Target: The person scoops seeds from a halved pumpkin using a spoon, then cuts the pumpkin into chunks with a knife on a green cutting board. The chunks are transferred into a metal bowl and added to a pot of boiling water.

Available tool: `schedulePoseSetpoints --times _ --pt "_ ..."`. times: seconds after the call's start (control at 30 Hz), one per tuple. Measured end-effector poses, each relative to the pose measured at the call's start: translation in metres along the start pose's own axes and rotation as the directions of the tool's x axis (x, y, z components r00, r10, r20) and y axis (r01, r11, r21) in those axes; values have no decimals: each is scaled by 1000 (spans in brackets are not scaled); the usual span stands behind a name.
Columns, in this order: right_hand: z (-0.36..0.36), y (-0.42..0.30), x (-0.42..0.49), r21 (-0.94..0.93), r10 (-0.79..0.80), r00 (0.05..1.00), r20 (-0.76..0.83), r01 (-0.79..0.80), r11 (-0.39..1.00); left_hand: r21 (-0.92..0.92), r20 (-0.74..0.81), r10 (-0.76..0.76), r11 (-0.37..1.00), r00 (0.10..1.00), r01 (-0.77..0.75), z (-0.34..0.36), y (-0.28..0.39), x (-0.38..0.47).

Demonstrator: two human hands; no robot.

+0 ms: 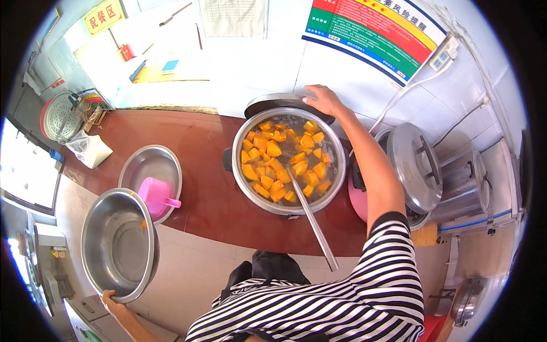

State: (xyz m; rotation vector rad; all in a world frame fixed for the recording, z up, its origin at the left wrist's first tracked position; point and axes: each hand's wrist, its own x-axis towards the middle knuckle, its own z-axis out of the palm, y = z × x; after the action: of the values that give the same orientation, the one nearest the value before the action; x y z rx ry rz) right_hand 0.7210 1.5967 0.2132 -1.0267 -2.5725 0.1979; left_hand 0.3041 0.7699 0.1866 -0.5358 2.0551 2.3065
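Observation:
My left hand [113, 302] grips the rim of a metal basin [122, 248], held tilted over the floor at the lower left. A few orange bits cling inside it. My right hand [323, 101] reaches behind a large round pot [239, 177], its fingers apart by the metal lid [273, 99] that leans on the wall; whether it grips the lid's edge I cannot tell. Orange chunks, perhaps pumpkin [274, 148], lie in the liquid in the pot. A long-handled metal utensil [313, 223] stands in it, its working end hidden under the liquid.
A second metal basin [128, 160] with a pink plastic dipper [154, 199] sits left on the red-brown counter [201, 171]. Farther left are a plastic bag [90, 147] and a colander [63, 115]. Lidded metal pots [412, 166] stand at right. A cable [391, 102] hangs from a wall socket.

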Motion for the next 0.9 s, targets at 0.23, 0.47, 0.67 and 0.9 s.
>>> schedulePoseSetpoints --times 0.23,0.47,0.67,0.9 --pt "28 -9 55 -116 -45 906 420 103 988 6 -104 48 999 993 -47 -12 10 -12" --pt "8 -17 58 -176 -93 992 86 107 979 57 -141 36 998 989 -28 -14 6 -10" --pt "-45 -67 27 -227 -93 996 13 94 969 8 -100 74 997 992 -73 -17 -4 -11" --pt "-32 -135 -116 -227 -183 979 -92 158 961 -6 -120 24 1000 992 -25 -23 -13 -16"
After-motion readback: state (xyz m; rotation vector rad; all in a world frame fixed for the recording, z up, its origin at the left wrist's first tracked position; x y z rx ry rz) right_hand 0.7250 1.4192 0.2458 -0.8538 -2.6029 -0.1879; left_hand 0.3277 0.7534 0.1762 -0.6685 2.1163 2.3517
